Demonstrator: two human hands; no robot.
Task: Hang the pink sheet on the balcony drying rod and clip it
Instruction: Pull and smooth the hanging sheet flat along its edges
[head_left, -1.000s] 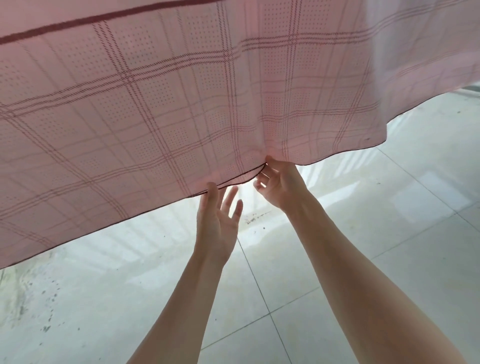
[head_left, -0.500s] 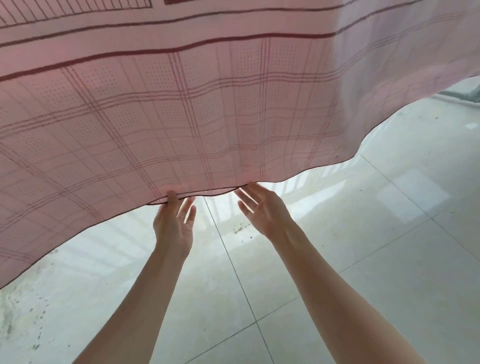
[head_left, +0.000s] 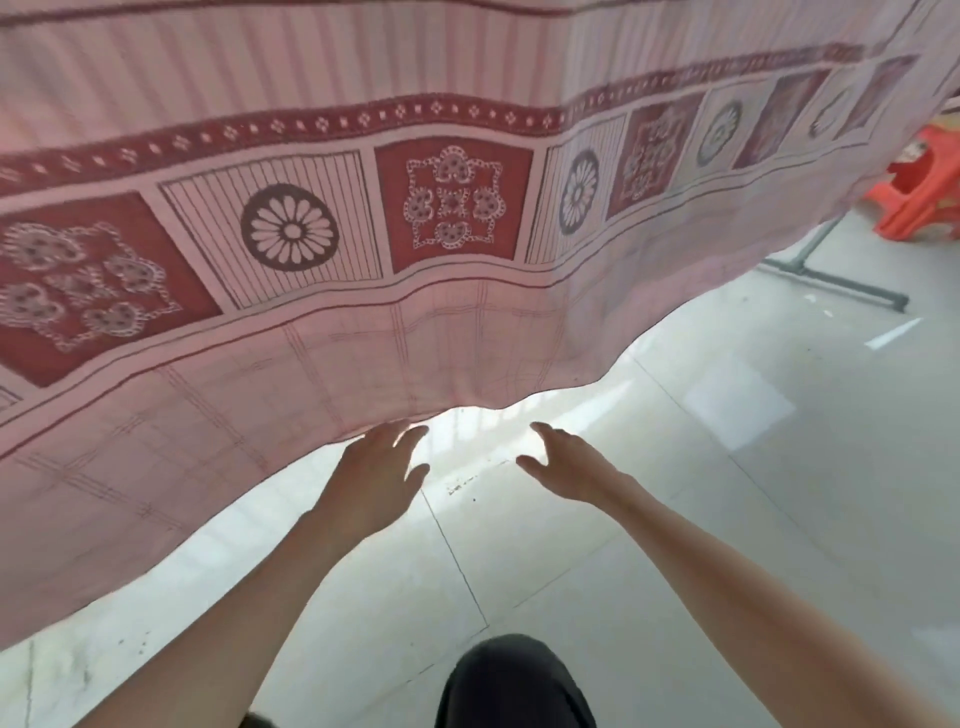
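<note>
Hands let go of the pink sheet (head_left: 363, 291) as it swings out on the head view.

Both hands were pinching the hem a second ago; now the left hand (head_left: 371, 475) sits at 7 o'clock of centre with spread, relaxed fingers, its tips just under or brushing the hem (blur hides which), and the right hand (head_left: 563, 467) at 5 o'clock is open and holds nothing. The sheet fills the upper frame from 9 to 2 o'clock, its patterned border newly in sight, hanging from something above the frame; the rod itself is not visible. An orange stool (head_left: 919, 192) and a grey stand foot (head_left: 831, 275) lie at 3 o'clock. Spreading looks finished, so clipping likely remains.
</note>
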